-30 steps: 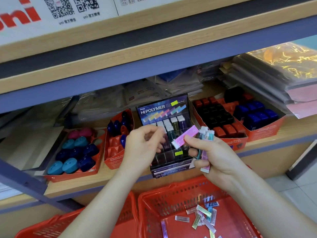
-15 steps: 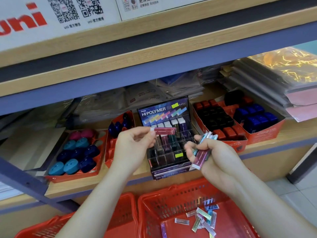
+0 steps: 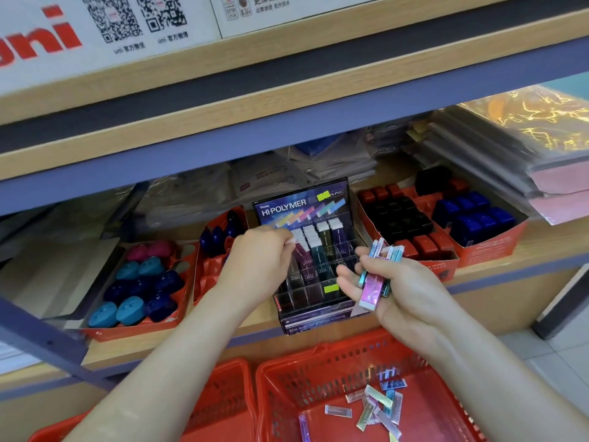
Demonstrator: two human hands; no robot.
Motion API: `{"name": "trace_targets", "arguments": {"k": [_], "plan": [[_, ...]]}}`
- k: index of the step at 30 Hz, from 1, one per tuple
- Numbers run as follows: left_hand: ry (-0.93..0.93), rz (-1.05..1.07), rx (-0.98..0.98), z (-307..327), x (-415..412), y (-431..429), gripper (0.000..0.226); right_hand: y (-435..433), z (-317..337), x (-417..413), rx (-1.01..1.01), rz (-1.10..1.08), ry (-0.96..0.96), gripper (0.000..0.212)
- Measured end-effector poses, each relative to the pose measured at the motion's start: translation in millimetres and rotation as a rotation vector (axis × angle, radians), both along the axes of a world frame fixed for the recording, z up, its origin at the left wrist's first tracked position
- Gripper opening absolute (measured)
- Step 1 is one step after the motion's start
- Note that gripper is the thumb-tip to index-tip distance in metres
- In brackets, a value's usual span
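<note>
Now | left hand (image 3: 258,261) pinches eraser (image 3: 301,255), tilted, above display box (image 3: 314,296) slot | right hand (image 3: 401,291) grips eraser bunch (image 3: 372,287), just right.

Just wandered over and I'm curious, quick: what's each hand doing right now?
Left hand: pinches a maroon eraser at the Hi-Polymer display.
Right hand: grips a bundle of slim erasers.
</note>
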State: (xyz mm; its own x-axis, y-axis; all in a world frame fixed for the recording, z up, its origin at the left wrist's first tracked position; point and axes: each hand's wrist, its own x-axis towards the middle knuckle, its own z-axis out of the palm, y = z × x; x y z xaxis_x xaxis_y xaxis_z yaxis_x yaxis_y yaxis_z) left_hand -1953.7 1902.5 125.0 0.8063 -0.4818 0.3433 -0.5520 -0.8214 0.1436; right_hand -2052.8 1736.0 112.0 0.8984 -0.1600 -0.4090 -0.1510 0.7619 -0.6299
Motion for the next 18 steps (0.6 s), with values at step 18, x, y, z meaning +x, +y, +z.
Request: {"name": "trace_targets", "arguments": {"k": [18], "plan": [[0.024, -0.09, -0.057, -16, 9, -9, 0.012, 3, 5, -3, -0.101, 0.04, 0.039, 0.016]]}}
